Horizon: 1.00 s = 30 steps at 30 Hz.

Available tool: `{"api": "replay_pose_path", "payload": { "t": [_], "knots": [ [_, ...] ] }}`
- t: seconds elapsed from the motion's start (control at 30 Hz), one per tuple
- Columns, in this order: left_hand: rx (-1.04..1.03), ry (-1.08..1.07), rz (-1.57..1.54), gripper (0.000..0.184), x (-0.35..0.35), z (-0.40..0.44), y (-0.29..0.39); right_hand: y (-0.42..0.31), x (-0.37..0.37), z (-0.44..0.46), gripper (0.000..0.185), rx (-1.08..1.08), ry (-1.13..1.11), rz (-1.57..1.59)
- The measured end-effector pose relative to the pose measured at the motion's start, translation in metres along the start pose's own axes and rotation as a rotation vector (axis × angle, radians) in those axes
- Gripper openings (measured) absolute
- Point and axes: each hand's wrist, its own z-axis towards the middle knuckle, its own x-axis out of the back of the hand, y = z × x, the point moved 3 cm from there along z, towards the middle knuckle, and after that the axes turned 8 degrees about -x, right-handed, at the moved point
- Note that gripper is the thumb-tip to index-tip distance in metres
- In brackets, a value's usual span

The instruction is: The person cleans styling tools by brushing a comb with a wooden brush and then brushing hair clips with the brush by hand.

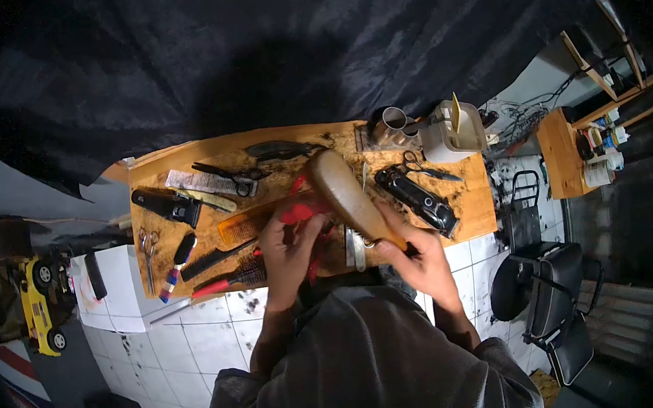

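My right hand [421, 256] is closed round the orange handle of a pale-backed brush [338, 190], which slants up to the left over the wooden table [472, 200]. To its left, my left hand [292, 253] has its thumb and fingers pressed round a red item [296, 210], whose shape is partly hidden. Behind that hand lies an amber comb [240, 228]. A black comb [212, 260] and a red-handled round brush [233, 281] lie left of my left hand. A black clipper [422, 202] rests beyond my right hand.
Scissors [147, 256], a second clipper [166, 207] and a small coloured brush [178, 268] lie at the table's left. A metal cup [392, 124] and a white container [452, 139] stand at the back right. A black chair [555, 286] is at the right.
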Motion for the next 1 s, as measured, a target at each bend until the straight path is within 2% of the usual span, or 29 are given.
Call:
{"api": "replay_pose_path", "payload": {
  "t": [0.1,0.17,0.23,0.3,0.43,0.47,0.57,0.63,0.67,0.7,0.77,0.83,0.87,0.97,1.0],
  "knots": [
    [-0.088,0.016,0.062,0.015,0.002,-0.005,-0.008,0.0,-0.012,0.003,0.047,0.03,-0.109,-0.016],
    [-0.161,0.092,0.07,0.013,0.007,-0.005,-0.008,0.011,-0.009,0.001,0.047,-0.016,-0.046,-0.051],
    [-0.135,0.174,-0.073,0.013,0.011,-0.003,-0.006,0.023,-0.001,0.003,0.048,-0.013,0.033,-0.1],
    [-0.109,0.257,-0.199,0.012,0.016,-0.002,0.001,0.023,0.01,0.003,0.047,-0.198,0.123,-0.14],
    [-0.111,0.16,-0.235,0.021,0.013,0.004,-0.003,0.022,0.016,0.005,0.045,-0.144,0.211,-0.083],
    [-0.094,0.168,-0.251,0.022,0.01,0.002,-0.005,0.02,0.014,0.004,0.046,-0.149,0.201,-0.055],
    [0.002,0.218,-0.316,0.024,-0.005,-0.006,-0.016,0.007,0.003,0.002,0.047,0.031,0.103,-0.027],
    [0.126,0.307,-0.374,0.024,-0.009,-0.015,-0.022,-0.001,-0.007,-0.002,0.044,0.023,-0.038,-0.009],
    [0.171,0.262,-0.307,0.022,-0.008,-0.017,-0.018,0.0,-0.011,-0.001,0.044,0.025,-0.081,-0.015],
    [0.147,0.273,-0.365,0.021,-0.008,-0.015,-0.013,0.002,-0.013,-0.001,0.044,0.026,-0.125,-0.021],
    [0.098,0.3,-0.48,0.019,-0.006,-0.01,-0.007,0.011,-0.01,0.0,0.044,0.005,-0.05,-0.058],
    [0.091,0.211,-0.36,0.043,0.002,-0.01,-0.006,0.016,-0.001,0.0,0.045,-0.066,0.015,-0.064],
    [0.134,0.2,-0.314,0.069,0.006,-0.008,-0.008,0.023,0.004,0.0,0.046,-0.066,0.043,-0.087],
    [0.163,0.213,-0.335,0.076,0.01,-0.007,-0.011,0.027,0.011,0.001,0.047,-0.124,0.172,-0.105],
    [0.128,0.204,-0.37,0.069,0.006,-0.003,-0.002,0.027,0.013,0.002,0.047,-0.151,0.225,-0.103]
  ]
}}
